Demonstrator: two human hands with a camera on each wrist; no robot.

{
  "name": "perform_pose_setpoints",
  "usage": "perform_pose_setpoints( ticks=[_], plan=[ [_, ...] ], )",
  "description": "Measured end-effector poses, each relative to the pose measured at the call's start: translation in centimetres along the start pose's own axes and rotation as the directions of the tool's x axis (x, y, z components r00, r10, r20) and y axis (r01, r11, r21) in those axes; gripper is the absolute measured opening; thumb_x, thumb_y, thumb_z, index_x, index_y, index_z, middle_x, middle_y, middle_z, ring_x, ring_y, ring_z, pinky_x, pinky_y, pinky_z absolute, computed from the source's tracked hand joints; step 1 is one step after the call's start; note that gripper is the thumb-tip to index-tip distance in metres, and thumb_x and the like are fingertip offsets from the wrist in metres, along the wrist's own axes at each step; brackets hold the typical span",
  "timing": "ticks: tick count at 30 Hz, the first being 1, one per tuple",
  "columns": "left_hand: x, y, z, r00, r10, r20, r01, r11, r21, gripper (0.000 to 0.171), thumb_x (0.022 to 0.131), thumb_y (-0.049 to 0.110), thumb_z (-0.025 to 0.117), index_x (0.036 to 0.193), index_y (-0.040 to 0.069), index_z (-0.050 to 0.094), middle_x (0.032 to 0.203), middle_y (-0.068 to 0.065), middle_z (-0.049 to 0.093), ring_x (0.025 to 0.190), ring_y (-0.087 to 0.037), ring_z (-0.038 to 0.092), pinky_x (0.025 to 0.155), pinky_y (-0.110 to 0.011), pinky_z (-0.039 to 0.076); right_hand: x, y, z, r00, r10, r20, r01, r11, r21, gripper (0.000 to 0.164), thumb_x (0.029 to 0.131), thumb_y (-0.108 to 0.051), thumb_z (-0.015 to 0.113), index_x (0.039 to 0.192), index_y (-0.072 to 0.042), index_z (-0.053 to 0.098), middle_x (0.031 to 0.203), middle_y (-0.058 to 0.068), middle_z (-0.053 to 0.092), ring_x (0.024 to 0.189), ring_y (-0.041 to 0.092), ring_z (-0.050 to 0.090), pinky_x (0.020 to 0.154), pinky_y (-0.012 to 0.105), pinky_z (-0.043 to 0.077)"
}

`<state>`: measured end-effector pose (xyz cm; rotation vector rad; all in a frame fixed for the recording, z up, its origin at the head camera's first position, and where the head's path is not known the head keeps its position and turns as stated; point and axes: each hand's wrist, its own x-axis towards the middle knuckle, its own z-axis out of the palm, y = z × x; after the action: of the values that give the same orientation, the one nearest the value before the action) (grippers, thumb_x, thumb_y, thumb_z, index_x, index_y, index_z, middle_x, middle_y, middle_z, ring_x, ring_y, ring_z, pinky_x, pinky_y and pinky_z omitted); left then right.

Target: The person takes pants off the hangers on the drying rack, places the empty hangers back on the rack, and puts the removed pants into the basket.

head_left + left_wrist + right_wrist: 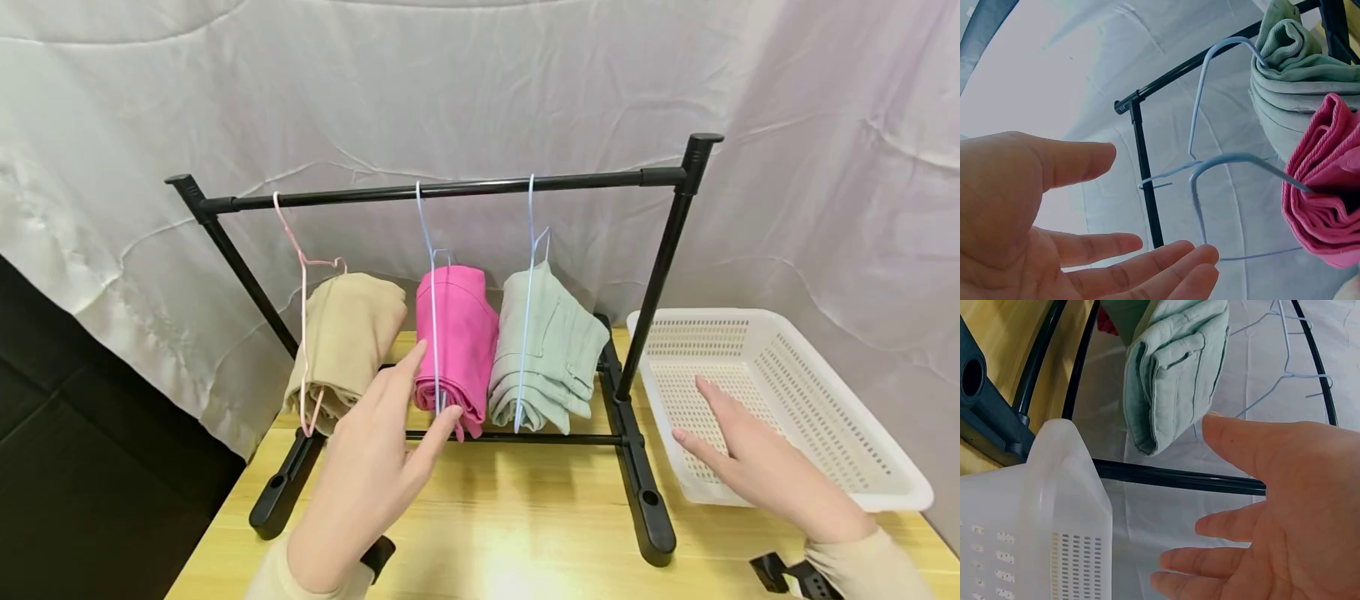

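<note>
On a black rack [480, 188] hang three folded garments on hangers: a beige one [348, 333] on a pink hanger [303, 317], a magenta one [461, 333] on a blue hanger [434, 308], and a pale green one [551, 350] on another blue hanger [527, 325]. My left hand [375, 467] is in front of the magenta garment, thumb and fingers spread apart; in the left wrist view its palm holds nothing. Over the white basket [832, 358] hovers my right hand [765, 458], fingers extended, also holding nothing.
The rack's black feet [648, 500] stand on a wooden table [495, 533]. At the right, the perforated basket sits beside the rack. A pale curtain [450, 92] hangs behind, and a black surface [90, 450] lies at the lower left.
</note>
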<state>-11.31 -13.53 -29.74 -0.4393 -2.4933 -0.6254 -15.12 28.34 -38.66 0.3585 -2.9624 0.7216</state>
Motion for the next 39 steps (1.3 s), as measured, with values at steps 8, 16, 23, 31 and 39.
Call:
perform_pose_setpoints(
  ticks=[8, 16, 23, 31, 39],
  plan=[
    [1.4, 1.1, 0.9, 0.999, 0.042, 0.000, -0.042, 0.998, -0.047, 0.078, 0.099, 0.037, 0.078, 0.163, 0.007, 0.043, 0.135, -0.015, 0.067, 0.098, -0.026, 0.066, 0.090, -0.046, 0.059, 1.5, 0.0, -0.9, 1.000, 0.010, -0.022, -0.010, 1.000, -0.010, 0.089, 0.111, -0.044, 0.057, 0.166, 0.012, 0.014, 0.164, 0.045, 0.027, 0.145, 0.067, 0.034, 0.115, 0.078, 0.032],
    [1.8, 2.6, 1.2, 0.992, 0.103, -0.072, -0.107, 0.993, -0.054, 0.076, 0.098, 0.038, 0.079, 0.158, 0.003, 0.048, 0.128, -0.013, 0.067, 0.111, -0.027, 0.063, 0.094, -0.045, 0.059, 2.9, 0.3, -1.5, 0.998, 0.006, -0.055, -0.007, 1.000, -0.021, 0.087, 0.112, -0.042, 0.056, 0.164, 0.015, 0.015, 0.160, 0.048, 0.029, 0.144, 0.068, 0.034, 0.116, 0.078, 0.031],
    [2.4, 4.0, 1.6, 0.988, 0.143, -0.055, -0.149, 0.980, -0.132, 0.076, 0.099, 0.035, 0.078, 0.160, 0.003, 0.045, 0.123, -0.011, 0.065, 0.093, -0.018, 0.058, 0.081, -0.035, 0.056, 3.4, 0.4, -1.7, 0.998, 0.005, -0.062, -0.006, 1.000, -0.007, 0.087, 0.112, -0.043, 0.055, 0.164, 0.014, 0.016, 0.159, 0.048, 0.033, 0.143, 0.068, 0.036, 0.115, 0.078, 0.033],
    [3.0, 5.1, 2.8, 0.992, 0.124, -0.005, -0.123, 0.977, -0.176, 0.080, 0.100, 0.037, 0.077, 0.163, 0.005, 0.040, 0.136, -0.012, 0.062, 0.110, -0.023, 0.066, 0.099, -0.044, 0.058, 3.8, 0.6, -2.0, 0.998, -0.003, -0.070, 0.002, 1.000, -0.006, 0.086, 0.112, -0.042, 0.054, 0.163, 0.016, 0.016, 0.157, 0.049, 0.035, 0.141, 0.068, 0.039, 0.114, 0.077, 0.035],
    [3.2, 5.8, 4.2, 0.990, 0.137, -0.018, -0.138, 0.966, -0.217, 0.069, 0.108, 0.031, 0.065, 0.165, 0.003, 0.036, 0.141, -0.017, 0.058, 0.124, -0.027, 0.063, 0.107, -0.047, 0.055, 4.3, 0.9, -2.2, 0.997, -0.006, -0.076, 0.007, 1.000, 0.006, 0.085, 0.112, -0.041, 0.054, 0.164, 0.015, 0.015, 0.154, 0.049, 0.038, 0.138, 0.067, 0.044, 0.112, 0.077, 0.039]
  ],
)
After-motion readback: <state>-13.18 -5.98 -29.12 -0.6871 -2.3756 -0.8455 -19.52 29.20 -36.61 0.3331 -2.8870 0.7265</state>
